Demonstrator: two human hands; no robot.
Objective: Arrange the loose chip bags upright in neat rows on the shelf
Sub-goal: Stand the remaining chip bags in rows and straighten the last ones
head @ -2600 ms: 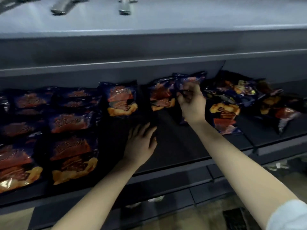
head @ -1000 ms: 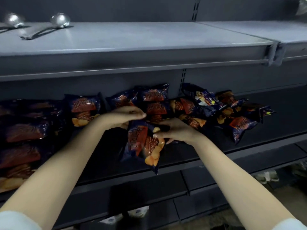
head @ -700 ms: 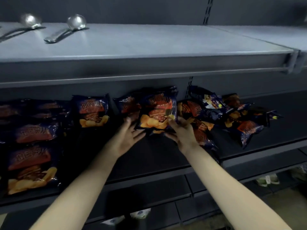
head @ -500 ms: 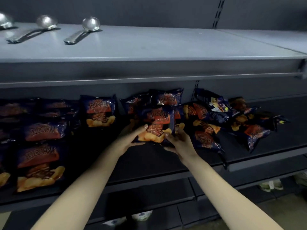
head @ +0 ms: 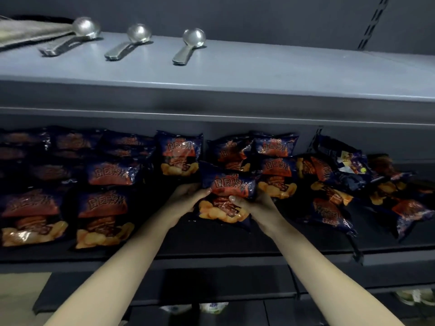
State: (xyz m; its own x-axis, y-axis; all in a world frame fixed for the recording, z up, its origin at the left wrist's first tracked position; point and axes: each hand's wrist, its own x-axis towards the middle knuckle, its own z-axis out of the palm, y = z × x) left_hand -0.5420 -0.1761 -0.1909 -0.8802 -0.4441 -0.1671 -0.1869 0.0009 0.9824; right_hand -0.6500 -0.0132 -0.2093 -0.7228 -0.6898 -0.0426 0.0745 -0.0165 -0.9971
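The chip bag [head: 227, 198] near the shelf's middle bore large Chinese characters reading 田园薯片 on its red panel. The same lettering showed on a bag [head: 102, 217] near the shelf's front edge. Smaller print on the packs was too blurred to read.

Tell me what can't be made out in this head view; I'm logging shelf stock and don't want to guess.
- Back-row bags, far left: dark, prints unreadable, count unclear.
- Loose pile, right: bags overlap, so their number is hidden.
- Held bag: side edges covered by the left hand and right hand; the grip behind it is unseen.
- Grey object on the upper shelf: cut by the left edge.
- Items below the shelf: too small.
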